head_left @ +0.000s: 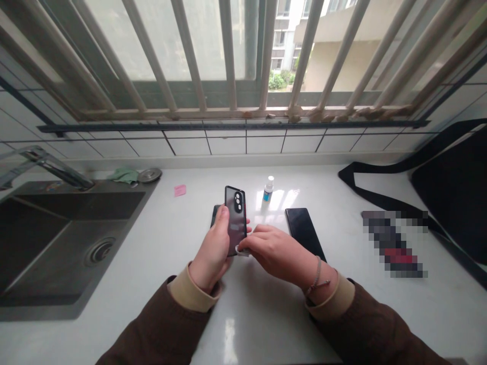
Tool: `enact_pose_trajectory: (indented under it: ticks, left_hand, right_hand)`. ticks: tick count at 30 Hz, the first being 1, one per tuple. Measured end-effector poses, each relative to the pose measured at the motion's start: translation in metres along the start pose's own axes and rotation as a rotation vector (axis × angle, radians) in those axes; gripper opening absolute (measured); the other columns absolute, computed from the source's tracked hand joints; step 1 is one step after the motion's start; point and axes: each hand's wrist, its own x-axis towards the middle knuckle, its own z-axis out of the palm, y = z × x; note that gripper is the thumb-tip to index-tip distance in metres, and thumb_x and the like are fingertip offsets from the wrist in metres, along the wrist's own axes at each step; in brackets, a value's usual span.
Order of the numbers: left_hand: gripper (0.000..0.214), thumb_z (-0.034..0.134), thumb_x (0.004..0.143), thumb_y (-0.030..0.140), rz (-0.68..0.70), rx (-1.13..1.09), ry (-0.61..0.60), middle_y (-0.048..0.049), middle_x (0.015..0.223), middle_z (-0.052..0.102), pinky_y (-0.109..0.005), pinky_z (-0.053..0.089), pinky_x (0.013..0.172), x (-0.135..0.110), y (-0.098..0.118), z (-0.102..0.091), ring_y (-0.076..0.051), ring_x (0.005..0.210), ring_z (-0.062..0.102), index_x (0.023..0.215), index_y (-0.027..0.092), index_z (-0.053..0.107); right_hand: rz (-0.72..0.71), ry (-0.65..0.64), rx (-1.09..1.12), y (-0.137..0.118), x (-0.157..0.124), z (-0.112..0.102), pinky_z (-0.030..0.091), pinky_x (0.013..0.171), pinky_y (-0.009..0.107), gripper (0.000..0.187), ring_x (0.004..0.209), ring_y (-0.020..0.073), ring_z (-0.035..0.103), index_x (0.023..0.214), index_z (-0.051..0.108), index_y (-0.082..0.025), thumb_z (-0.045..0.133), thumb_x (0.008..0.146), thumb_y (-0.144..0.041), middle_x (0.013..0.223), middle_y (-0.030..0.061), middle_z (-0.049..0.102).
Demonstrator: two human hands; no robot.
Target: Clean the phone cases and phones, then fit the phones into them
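Brown sleeves (160,322); left hand (211,251) clamps phone (236,218), right hand (276,248) pinches cloth (241,250) at its edge.

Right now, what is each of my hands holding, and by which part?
The left hand grips a dark-cased phone around its lower half, holding it upright; the right hand pinches a white cloth against the phone's lower corner.

pixelated object (393,244): unreadable | dark phone (215,215): partly hidden | black bag (449,187): cut off
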Motion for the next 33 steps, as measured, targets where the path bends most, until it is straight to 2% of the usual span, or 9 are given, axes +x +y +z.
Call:
enact_pose_trajectory:
  ticks: [4, 7, 10, 12, 15, 19, 23, 28, 33]
  left_hand:
    - [0.055, 0.059, 0.105, 0.064, -0.005, -0.034, -0.017, -0.0126, 0.096, 0.083, -0.034, 0.061, 0.076, -0.002, 0.006, 0.002, -0.023, 0.081, 0.079, 0.116, 0.013, 0.076]
    - [0.048, 0.057, 0.107, 0.057, -0.037, -0.035, -0.063, -0.0117, 0.098, 0.083, -0.034, 0.061, 0.075, -0.01, 0.01, 0.006, -0.022, 0.078, 0.077, 0.122, 0.014, 0.075]
    - [0.054, 0.058, 0.106, 0.062, -0.133, 0.057, -0.113, -0.0129, 0.095, 0.082, -0.036, 0.061, 0.073, -0.018, 0.01, 0.01, -0.024, 0.078, 0.077, 0.129, 0.015, 0.071]
    - [0.059, 0.061, 0.103, 0.066, -0.135, 0.09, -0.16, -0.0122, 0.095, 0.081, -0.036, 0.061, 0.073, -0.021, 0.007, 0.011, -0.024, 0.078, 0.077, 0.133, 0.017, 0.07]
    - [0.059, 0.066, 0.1, 0.067, -0.081, 0.105, -0.183, -0.0102, 0.098, 0.081, -0.035, 0.061, 0.072, -0.022, 0.004, 0.01, -0.025, 0.081, 0.078, 0.137, 0.021, 0.068]
    - [0.054, 0.067, 0.101, 0.063, 0.005, 0.054, -0.109, -0.0112, 0.111, 0.081, -0.038, 0.062, 0.078, -0.017, 0.003, 0.011, -0.026, 0.09, 0.079, 0.133, 0.02, 0.067]
    - [0.051, 0.068, 0.101, 0.062, 0.101, -0.056, -0.068, -0.0112, 0.113, 0.082, -0.037, 0.061, 0.088, -0.01, 0.005, 0.01, -0.027, 0.103, 0.079, 0.129, 0.019, 0.069]
    - [0.062, 0.064, 0.098, 0.073, 0.135, 0.021, 0.067, -0.0118, 0.103, 0.082, -0.036, 0.061, 0.078, -0.008, 0.006, 0.005, -0.025, 0.088, 0.078, 0.121, 0.017, 0.072]
    - [0.054, 0.061, 0.103, 0.064, 0.053, 0.04, -0.017, -0.0137, 0.105, 0.083, -0.036, 0.062, 0.085, -0.01, 0.006, 0.006, -0.024, 0.091, 0.079, 0.113, 0.014, 0.078]
  right_hand:
    - [0.099, 0.057, -0.047, -0.001, -0.002, 0.0, 0.061, 0.083, 0.038, 0.024, 0.089, 0.0224, 0.073, 0.113, 0.072, -0.021, 0.051, 0.108, -0.01, 0.097, 0.0069, 0.079]
    - [0.272, 0.362, -0.046, -0.002, -0.003, -0.007, 0.062, 0.084, 0.039, 0.023, 0.092, 0.0234, 0.076, 0.119, 0.071, -0.022, 0.053, 0.11, -0.014, 0.104, 0.0079, 0.081]
    - [0.33, 0.594, -0.139, 0.001, -0.004, -0.014, 0.061, 0.1, 0.045, 0.029, 0.111, 0.0262, 0.076, 0.13, 0.07, -0.025, 0.053, 0.11, -0.014, 0.122, 0.0097, 0.081]
    - [0.295, 0.564, -0.203, 0.006, -0.005, -0.015, 0.059, 0.105, 0.05, 0.033, 0.117, 0.0283, 0.073, 0.133, 0.07, -0.026, 0.053, 0.109, -0.011, 0.125, 0.0095, 0.08]
    - [0.249, 0.404, -0.258, 0.013, -0.005, -0.009, 0.061, 0.103, 0.051, 0.032, 0.116, 0.0305, 0.072, 0.128, 0.072, -0.023, 0.054, 0.107, -0.008, 0.124, 0.0098, 0.081]
    - [0.206, 0.294, -0.198, 0.011, -0.002, -0.003, 0.062, 0.101, 0.047, 0.031, 0.115, 0.0283, 0.072, 0.121, 0.072, -0.023, 0.053, 0.106, -0.004, 0.125, 0.0088, 0.081]
    - [0.164, 0.211, -0.113, -0.001, 0.001, -0.002, 0.062, 0.095, 0.045, 0.028, 0.106, 0.0268, 0.072, 0.118, 0.07, -0.022, 0.051, 0.106, -0.005, 0.11, 0.0088, 0.081]
    - [0.1, 0.098, -0.014, -0.013, 0.002, 0.0, 0.06, 0.085, 0.041, 0.025, 0.091, 0.0251, 0.066, 0.108, 0.068, -0.02, 0.047, 0.105, -0.006, 0.093, 0.0085, 0.075]
    - [0.312, 0.161, 0.342, -0.012, 0.0, 0.001, 0.058, 0.075, 0.033, 0.016, 0.082, 0.019, 0.066, 0.107, 0.068, -0.022, 0.053, 0.108, -0.018, 0.092, 0.0041, 0.073]
